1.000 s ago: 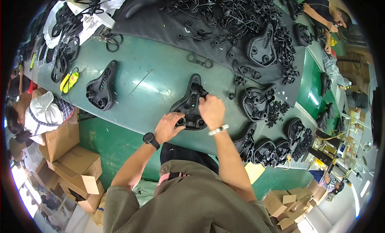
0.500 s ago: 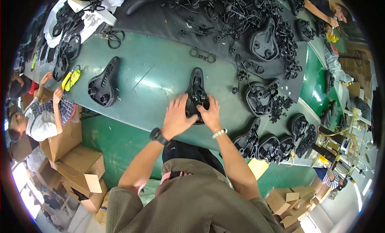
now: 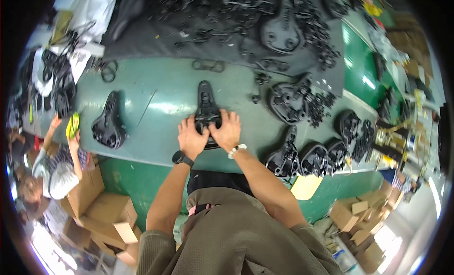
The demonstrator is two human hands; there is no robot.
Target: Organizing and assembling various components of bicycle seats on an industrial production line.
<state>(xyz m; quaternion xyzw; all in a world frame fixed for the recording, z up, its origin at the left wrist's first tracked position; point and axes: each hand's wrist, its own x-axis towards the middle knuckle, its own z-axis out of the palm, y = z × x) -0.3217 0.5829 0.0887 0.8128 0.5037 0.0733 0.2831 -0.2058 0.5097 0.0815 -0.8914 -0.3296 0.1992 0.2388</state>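
A black bicycle saddle (image 3: 205, 91) lies underside up near the table's front edge, its narrow nose pointing away from me. My left hand (image 3: 192, 137) grips its wide rear part from the left side. From the right side my right hand (image 3: 228, 131) holds the same part, fingers over the edge. Both thumbs press down near each other on the middle of the underside. What lies beneath the thumbs is hidden. Just beyond the nose lies a flat black bracket (image 3: 208, 65) with a ring at each end.
Another saddle (image 3: 109, 126) lies to the left. On the right are more saddles (image 3: 288, 102) and a heap of small black parts (image 3: 321, 109). A black mat (image 3: 156, 43) with loose metal parts covers the far side. At the left, a co-worker's hand (image 3: 74, 141) holds a yellow-green object (image 3: 72, 125).
My view has swung, so the table appears turned and shifted left. Both hands stay on the saddle, and my thumbs now press down closer together.
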